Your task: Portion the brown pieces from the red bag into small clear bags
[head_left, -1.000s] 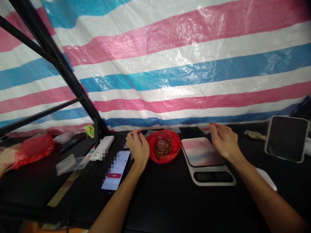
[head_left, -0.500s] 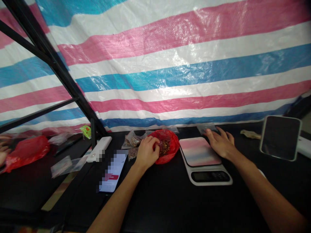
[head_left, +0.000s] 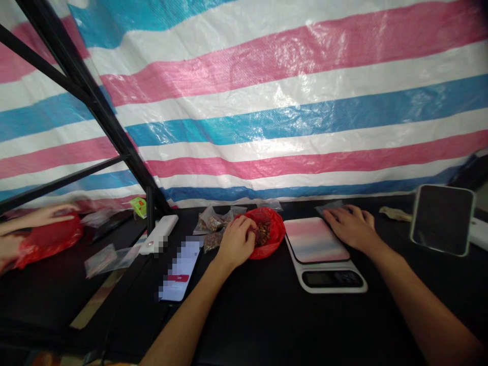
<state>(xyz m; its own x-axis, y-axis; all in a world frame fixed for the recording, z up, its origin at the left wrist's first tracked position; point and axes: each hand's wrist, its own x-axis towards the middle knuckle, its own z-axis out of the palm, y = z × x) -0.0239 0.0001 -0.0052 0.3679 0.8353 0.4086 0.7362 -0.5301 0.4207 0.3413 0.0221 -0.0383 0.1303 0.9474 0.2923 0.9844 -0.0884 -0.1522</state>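
A red plastic bag (head_left: 277,235) stands with its mouth spread, and small brown pieces (head_left: 264,231) lie inside. My left hand (head_left: 239,240) grips the bag's left rim with curled fingers; the fingertips are partly hidden. To the right is a white kitchen scale (head_left: 316,239) with nothing on its reflective plate. Beyond the scale's far right corner, my right hand (head_left: 353,223) lies with its fingers apart over a clear plastic bag (head_left: 328,205). Small clear bags of brown contents (head_left: 210,221) lie behind and left of my left hand.
A lit phone (head_left: 182,269) and a white power strip (head_left: 159,235) lie to the left. An upright dark-screened device (head_left: 442,219) stands at right. At far left another person's hands (head_left: 49,216) handle a red bag (head_left: 57,238). A striped tarp (head_left: 267,122) hangs behind.
My right hand has settled lower, with its fingers over the clear bag. My left hand stays at the red bag's rim. The other person's hand has reached over their red bag.
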